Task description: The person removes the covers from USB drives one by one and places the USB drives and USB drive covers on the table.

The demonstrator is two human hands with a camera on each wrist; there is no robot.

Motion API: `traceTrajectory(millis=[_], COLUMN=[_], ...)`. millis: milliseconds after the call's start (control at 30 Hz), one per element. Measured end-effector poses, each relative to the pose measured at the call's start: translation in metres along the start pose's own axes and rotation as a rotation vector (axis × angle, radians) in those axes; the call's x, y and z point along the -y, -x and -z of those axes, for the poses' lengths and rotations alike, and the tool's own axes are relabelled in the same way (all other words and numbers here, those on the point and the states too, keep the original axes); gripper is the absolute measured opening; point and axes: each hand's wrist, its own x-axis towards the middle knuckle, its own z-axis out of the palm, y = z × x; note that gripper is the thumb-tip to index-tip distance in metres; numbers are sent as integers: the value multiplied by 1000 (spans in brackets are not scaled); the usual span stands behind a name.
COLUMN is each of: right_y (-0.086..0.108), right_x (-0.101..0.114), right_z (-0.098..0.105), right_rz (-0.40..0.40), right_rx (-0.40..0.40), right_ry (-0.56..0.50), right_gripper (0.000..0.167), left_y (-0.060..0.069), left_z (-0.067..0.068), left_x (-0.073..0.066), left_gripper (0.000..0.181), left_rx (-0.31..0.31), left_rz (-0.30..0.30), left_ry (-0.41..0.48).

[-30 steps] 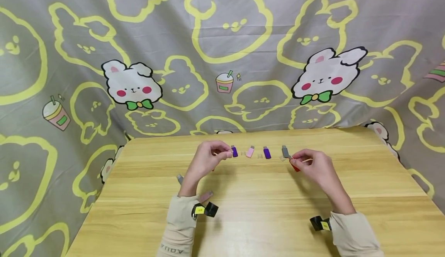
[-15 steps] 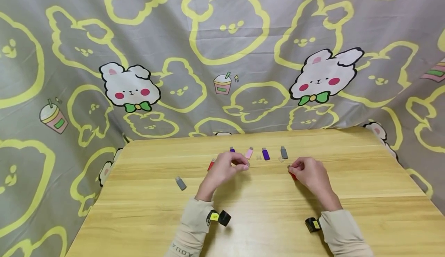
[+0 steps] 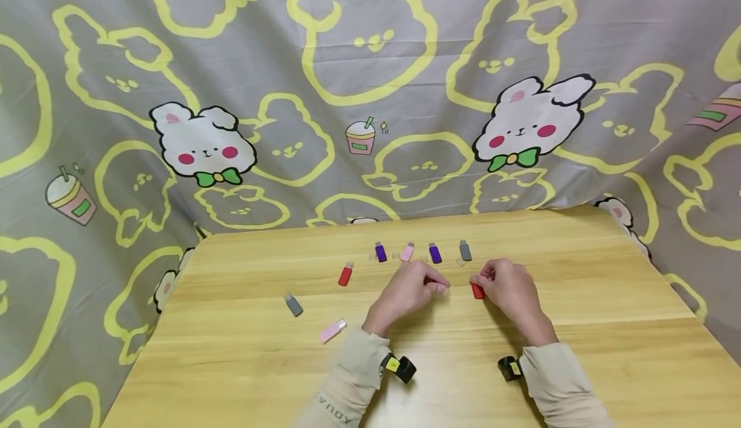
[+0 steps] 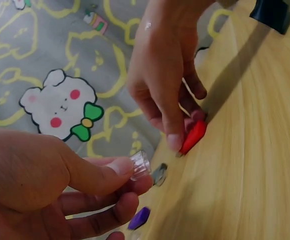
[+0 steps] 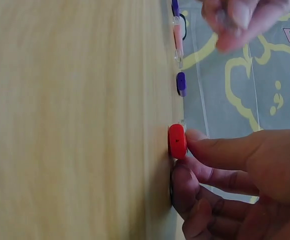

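worktop: light wooden worktop (image 3: 608,312) with lengthwise grain, spreading under and around both hands.
room: a grey cloth (image 3: 405,112) hangs beyond the hands and at both sides, printed with yellow outlines, white rabbits and drink cups.
left hand: the left hand (image 3: 408,289) pinches a small clear cap (image 4: 140,166) between thumb and fingers, above the worktop.
right hand: the right hand (image 3: 509,289) grips a red usb stick (image 3: 477,291) between thumb and fingers, just right of the left hand's fingertips; whether the stick touches the wood cannot be told.
row beyond the hands: a purple stick (image 3: 380,252), a pink stick (image 3: 408,251) just behind the left hand, another purple stick (image 3: 435,253) and a grey stick (image 3: 466,251), with small clear pieces (image 3: 460,262) beside them.
left of the left hand: a second red stick (image 3: 345,274), a second grey stick (image 3: 293,304) and, near the forearm, a second pink stick (image 3: 332,331).
edges: the back edge runs beyond the row, near the cloth; the side edges are well apart from the hands.
room to move: the hands are a short gap apart; wood grain stretches wide to the right of the right hand and between the forearms.
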Motion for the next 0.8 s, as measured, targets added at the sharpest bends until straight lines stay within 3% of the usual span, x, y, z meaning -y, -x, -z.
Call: traceTrajectory(millis=[167,300,500,700,800], right_y=[-1,0,0,-2,-1], right_x=[3,5,4,3,4], right_z=[4,13,23,27,29], right_rz=[-4,-13,-2,-8,-15], right_rx=[-11,-7,-10,7,24], right_ry=[-6,-28,-40,-41,-42], right_gripper=[20,18,14,12,13], left_y=[-18,-28,-35,-41,-40], left_z=[-15,-24,-33,-40,-37], left_x=[-5,-7,-8,-8,-8], left_gripper=[10,11,10,8,7], left_rx=[-9,-11,-19,-83,-111], left_rz=[-36,-24,-1,2,7], left_ry=[-63,-116,-152,-213,-185])
